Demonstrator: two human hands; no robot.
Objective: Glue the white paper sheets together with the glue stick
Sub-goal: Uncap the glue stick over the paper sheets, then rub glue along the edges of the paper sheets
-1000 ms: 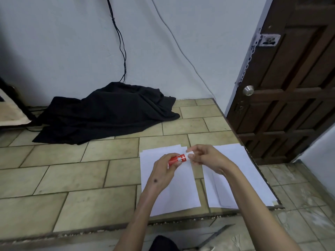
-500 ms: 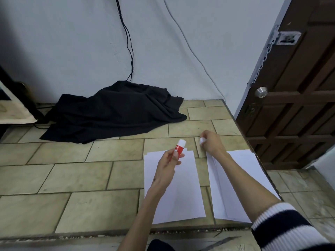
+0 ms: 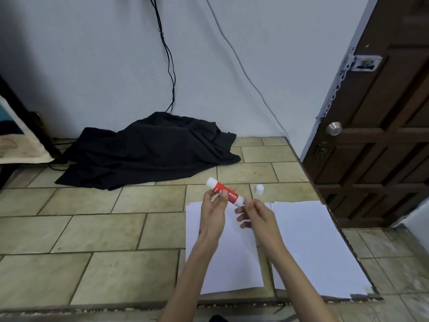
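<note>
Currently held in mid-air: a red glue stick (image 3: pixel 226 193), tilted, pinched at its middle by the left hand (image 3: pixel 214 211), thumb and fingers curled round the barrel. Lower white end of the stick pinched between the fingertips (image 3: pixel 248 201) of the right hand (image 3: pixel 256 216), seemingly at the twist base. Upper end white; whether glue is exposed there, too small to tell.

Directly beneath the grip: a white paper sheet (image 3: pixel 228 259), lying flat on the tiled counter (image 3: pixel 104 228). Just to the right of the grip and lower: a second stack of white sheets (image 3: pixel 313 247), near the counter's edge. Beyond the grip and a little right: the small white cap (image 3: pixel 259 189), standing apart on a tile. Further out, up and left: a heap of black cloth (image 3: pixel 151 152) against the wall.

Likely step: twisting the base to raise the glue. Best done by keeping the barrel steady, turning only the base, raising a short length of glue so it does not snap, then pressing lightly along the sheet's edges.
</note>
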